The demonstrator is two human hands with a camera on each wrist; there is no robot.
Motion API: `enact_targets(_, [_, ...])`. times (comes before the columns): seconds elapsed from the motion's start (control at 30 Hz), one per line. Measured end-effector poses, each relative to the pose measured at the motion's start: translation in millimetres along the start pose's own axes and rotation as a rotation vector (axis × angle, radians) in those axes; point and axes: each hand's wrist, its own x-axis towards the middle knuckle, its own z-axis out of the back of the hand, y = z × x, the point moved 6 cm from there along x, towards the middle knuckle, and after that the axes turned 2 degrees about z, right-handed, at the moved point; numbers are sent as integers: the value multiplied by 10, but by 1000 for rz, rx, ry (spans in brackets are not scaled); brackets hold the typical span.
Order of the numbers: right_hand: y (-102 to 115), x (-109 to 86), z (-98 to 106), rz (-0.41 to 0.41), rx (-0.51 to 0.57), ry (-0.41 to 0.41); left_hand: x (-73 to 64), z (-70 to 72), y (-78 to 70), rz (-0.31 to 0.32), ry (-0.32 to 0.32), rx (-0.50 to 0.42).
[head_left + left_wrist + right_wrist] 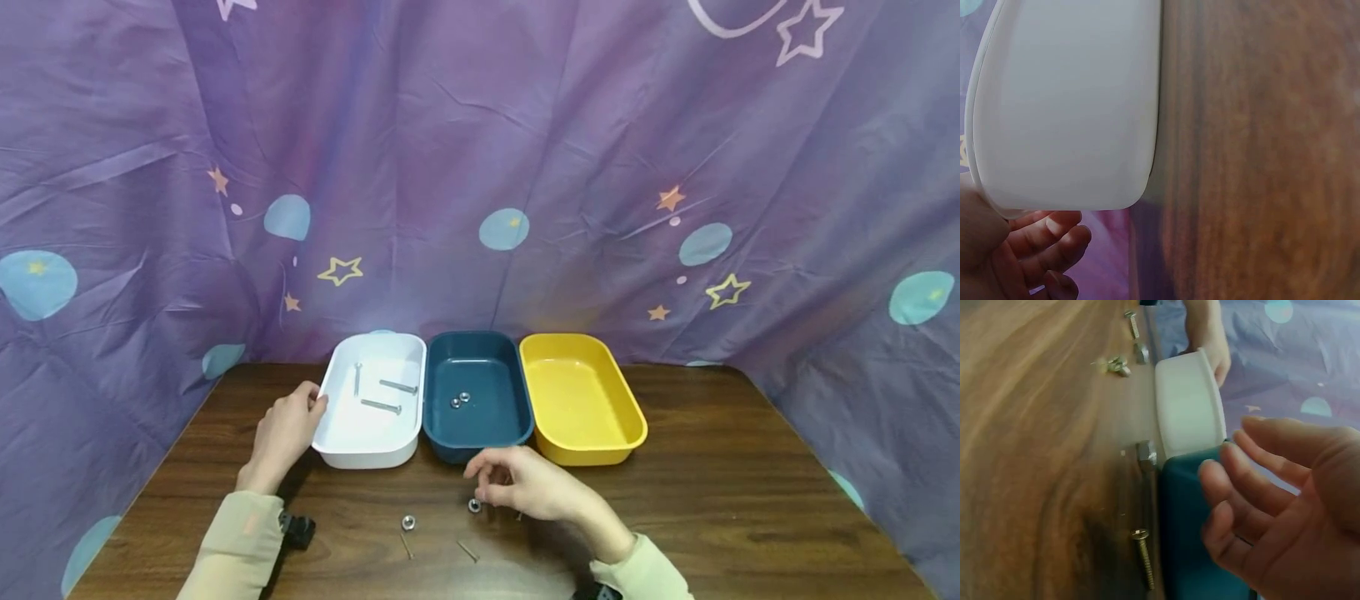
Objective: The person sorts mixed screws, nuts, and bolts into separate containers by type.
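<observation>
My left hand [287, 429] is holding the left rim of the white tray [352, 446], thumb over the edge, fingers curled under. My right hand [525, 483] is hovering over the worktop [750, 500] in front of the blue tray [450, 433], fingers relaxed and gripping nothing. A nut [474, 505] is lying just under its fingertips. A second nut [408, 522] and two thin screws are sitting nearby. The yellow tray [630, 417] is sitting at right.
</observation>
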Motion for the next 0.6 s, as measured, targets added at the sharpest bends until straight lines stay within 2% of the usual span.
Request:
enact_targets(0.1, [-1, 14, -57, 26, -71, 45, -6, 5, 16, -2, -1, -5])
enact_targets(0.23, [-33, 22, -105, 34, -103, 58, -7, 8, 10, -7, -1, -3])
enact_targets(0.4, [-82, 28, -115, -5, -167, 61, -5, 8, 5, -8, 5, 1])
enact_targets(0.6, [-127, 13, -135, -75, -230, 122, -4, -2, 3, -9, 13, 3])
